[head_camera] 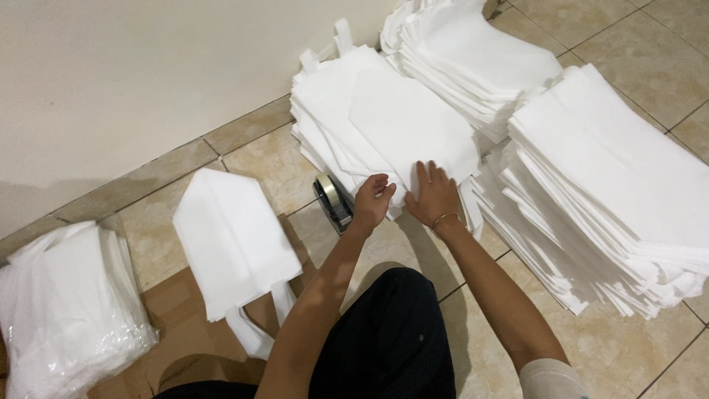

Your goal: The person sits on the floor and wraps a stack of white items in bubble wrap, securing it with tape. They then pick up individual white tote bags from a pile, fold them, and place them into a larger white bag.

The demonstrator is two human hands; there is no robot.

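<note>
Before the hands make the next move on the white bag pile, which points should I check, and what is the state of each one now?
1. Right hand lies flat on the top white bag of the middle pile: ok.
2. Left hand has a grip on the bag edge: cannot tell, fingers curled at the edge.
3. Tape dispenser is beside the left hand, apart from the pile: ok.
4. Finished folded bag lies alone on the cardboard: ok.
5. Tall stack on the right stands straight: not ok, it fans out sideways.
</note>
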